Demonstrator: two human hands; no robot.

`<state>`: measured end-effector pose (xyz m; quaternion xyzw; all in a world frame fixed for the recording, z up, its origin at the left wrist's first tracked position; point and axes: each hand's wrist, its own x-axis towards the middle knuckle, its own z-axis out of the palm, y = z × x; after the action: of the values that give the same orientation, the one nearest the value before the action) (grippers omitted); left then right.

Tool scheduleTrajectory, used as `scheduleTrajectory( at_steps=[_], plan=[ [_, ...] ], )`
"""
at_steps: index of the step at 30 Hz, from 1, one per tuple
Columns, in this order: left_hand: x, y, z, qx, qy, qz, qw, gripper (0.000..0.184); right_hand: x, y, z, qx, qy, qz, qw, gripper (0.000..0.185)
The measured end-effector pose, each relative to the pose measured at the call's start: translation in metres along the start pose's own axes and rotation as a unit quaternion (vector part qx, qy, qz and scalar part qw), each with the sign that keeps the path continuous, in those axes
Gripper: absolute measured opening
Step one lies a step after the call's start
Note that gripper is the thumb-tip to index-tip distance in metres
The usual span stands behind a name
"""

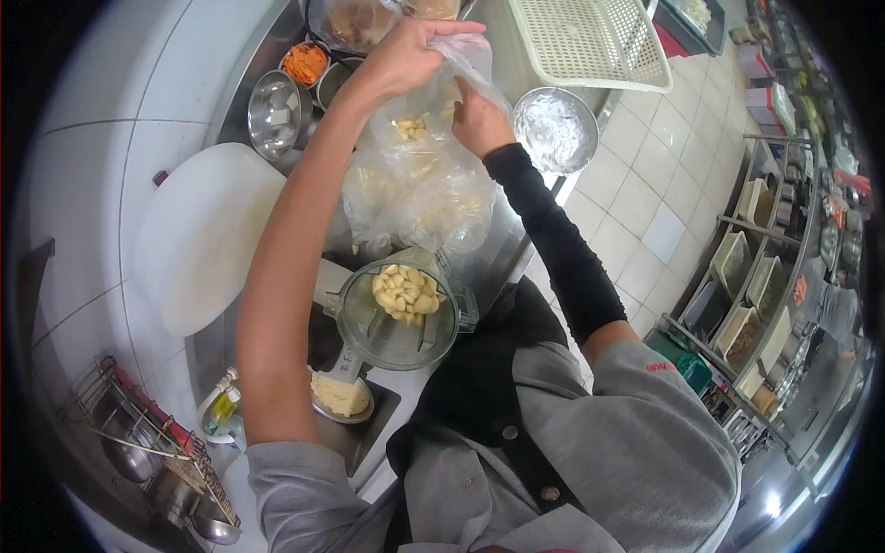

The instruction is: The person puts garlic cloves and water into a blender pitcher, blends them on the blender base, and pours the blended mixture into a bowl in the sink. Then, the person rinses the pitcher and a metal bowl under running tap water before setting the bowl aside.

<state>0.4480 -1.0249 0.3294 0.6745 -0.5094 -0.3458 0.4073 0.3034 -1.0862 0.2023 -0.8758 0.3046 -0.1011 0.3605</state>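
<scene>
Near the top of the head view, my left hand point(406, 57) grips the upper edge of a clear plastic bag point(419, 189) with its fingers closed. My right hand point(481, 122) holds the same bag's opening from the right side. Pale yellow peeled pieces show through the plastic. Closer to my body, a clear blender jar point(396, 332) stands with its mouth up, and pale peeled cloves point(406, 292) lie in it. Below the jar, a metal bowl point(355, 412) holds a pale mash point(336, 396) and a light-coloured handled tool.
A white cutting board point(207, 240) leans at the left, near a metal bowl point(269, 115) and shredded orange food point(305, 64). To the right are a foil-like silver bowl point(555, 131) and a white basket point(670, 76). Wire rack point(166, 429) at lower left; shelves of containers point(737, 276) far right.
</scene>
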Motion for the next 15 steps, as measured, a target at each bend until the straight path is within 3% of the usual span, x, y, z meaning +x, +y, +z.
scheduleTrajectory(
  at_steps=[3, 6, 9, 12, 15],
  plan=[
    [-0.005, -0.005, -0.002, -0.001, -0.012, 0.009, 1.000, 0.045, -0.001, 0.004, 0.008, -0.016, 0.085, -0.072, 0.994, 0.061],
    [-0.006, -0.011, -0.002, 0.107, 0.045, -0.062, 0.991, 0.049, -0.015, 0.008, 0.008, -0.082, 0.170, -0.139, 0.972, 0.067],
    [0.003, -0.040, -0.006, 0.206, 0.018, -0.063, 0.976, 0.054, -0.026, 0.015, 0.000, -0.085, 0.154, -0.166, 0.970, 0.070],
    [0.014, -0.050, 0.006, 0.020, 0.166, 0.141, 0.976, 0.050, -0.031, 0.010, 0.000, -0.022, 0.101, -0.201, 0.974, 0.061],
    [-0.008, -0.004, 0.004, 0.173, 0.109, 0.144, 0.968, 0.087, -0.040, -0.005, 0.005, 0.030, 0.041, -0.232, 0.971, 0.050]
  ],
)
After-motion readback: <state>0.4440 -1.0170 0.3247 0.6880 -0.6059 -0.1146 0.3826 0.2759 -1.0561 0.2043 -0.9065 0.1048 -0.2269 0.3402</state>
